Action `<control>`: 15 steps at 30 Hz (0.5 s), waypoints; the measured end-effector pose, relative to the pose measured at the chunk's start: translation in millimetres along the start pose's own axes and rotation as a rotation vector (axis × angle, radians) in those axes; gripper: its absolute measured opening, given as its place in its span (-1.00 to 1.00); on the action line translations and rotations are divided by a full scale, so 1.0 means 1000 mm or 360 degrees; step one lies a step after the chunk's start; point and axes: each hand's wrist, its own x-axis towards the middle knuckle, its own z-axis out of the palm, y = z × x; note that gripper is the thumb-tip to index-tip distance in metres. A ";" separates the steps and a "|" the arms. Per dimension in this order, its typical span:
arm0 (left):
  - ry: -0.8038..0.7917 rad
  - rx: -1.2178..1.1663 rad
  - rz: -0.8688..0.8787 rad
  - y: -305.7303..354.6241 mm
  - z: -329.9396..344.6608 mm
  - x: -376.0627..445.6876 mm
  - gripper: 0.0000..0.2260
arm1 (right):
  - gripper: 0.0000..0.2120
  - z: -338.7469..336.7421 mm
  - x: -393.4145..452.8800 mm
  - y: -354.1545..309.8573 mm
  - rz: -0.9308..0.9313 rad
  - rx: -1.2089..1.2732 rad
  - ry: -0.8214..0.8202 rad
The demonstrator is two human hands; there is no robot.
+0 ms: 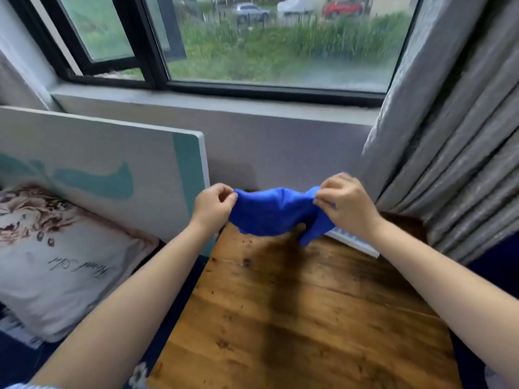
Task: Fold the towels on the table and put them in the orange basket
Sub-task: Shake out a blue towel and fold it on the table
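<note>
A bright blue towel [269, 213] hangs slack in the air above the far end of the wooden table [303, 318]. My left hand [213, 206] pinches its left corner between thumb and fingers. My right hand [346, 204] pinches the right corner, and a fold of cloth droops below that hand. The towel's lower edge hangs just above the tabletop. No orange basket is in view.
A white slatted object [354, 242] lies on the table's far right, partly behind the towel. A grey curtain [449, 150] hangs at right. A white and teal headboard [112, 169] and a printed pillow [56, 256] sit to the left. The window wall stands behind.
</note>
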 end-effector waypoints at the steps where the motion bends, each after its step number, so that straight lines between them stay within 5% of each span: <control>1: -0.0095 0.0104 -0.0057 -0.023 0.002 -0.008 -0.87 | -0.75 0.018 -0.020 -0.011 -0.0005 -0.0019 -0.0095; 6: -0.0475 0.0458 -0.0361 -0.111 0.029 -0.055 -0.90 | -0.77 0.090 -0.138 -0.066 0.0302 -0.0063 -0.0628; 10: -0.1106 0.0860 -0.0461 -0.186 0.045 -0.100 -0.89 | -0.77 0.144 -0.223 -0.128 0.0718 -0.0085 -0.1353; 12: -0.1392 0.1028 -0.0487 -0.213 0.046 -0.113 -0.82 | -0.70 0.153 -0.240 -0.154 0.0926 -0.0158 -0.1442; 15: -0.1470 0.1115 -0.0547 -0.235 0.045 -0.115 -0.80 | -0.79 0.150 -0.239 -0.164 0.1267 -0.0127 -0.1469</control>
